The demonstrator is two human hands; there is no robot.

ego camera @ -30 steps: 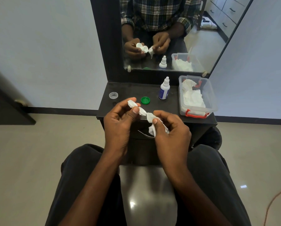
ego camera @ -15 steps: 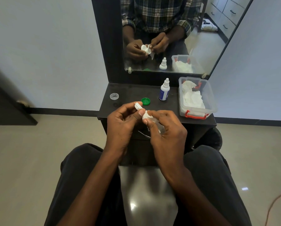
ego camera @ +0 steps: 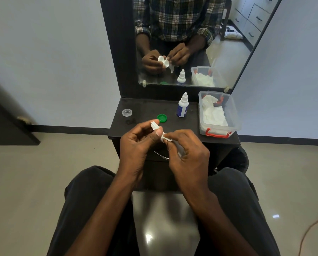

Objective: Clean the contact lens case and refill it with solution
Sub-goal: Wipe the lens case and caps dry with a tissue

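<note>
A home bedroom or dressing corner, by the look of it. A narrow black dressing table (ego camera: 147,108) stands against a pale wall, a tall mirror (ego camera: 191,43) rising from its back edge. In the reflection sits a white chest of drawers (ego camera: 254,21) on a glossy tiled floor (ego camera: 43,172). A dark door with a brass handle (ego camera: 23,120) shows at the left. On the tabletop stand a small dropper bottle (ego camera: 182,106) and a clear plastic tub of tissues (ego camera: 217,113).

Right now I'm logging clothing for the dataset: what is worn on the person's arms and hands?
Nothing: the left hand and right hand are bare, without gloves, rings or watch visible, and both forearms are uncovered. The mirror shows plaid shirt sleeves rolled up.
</note>
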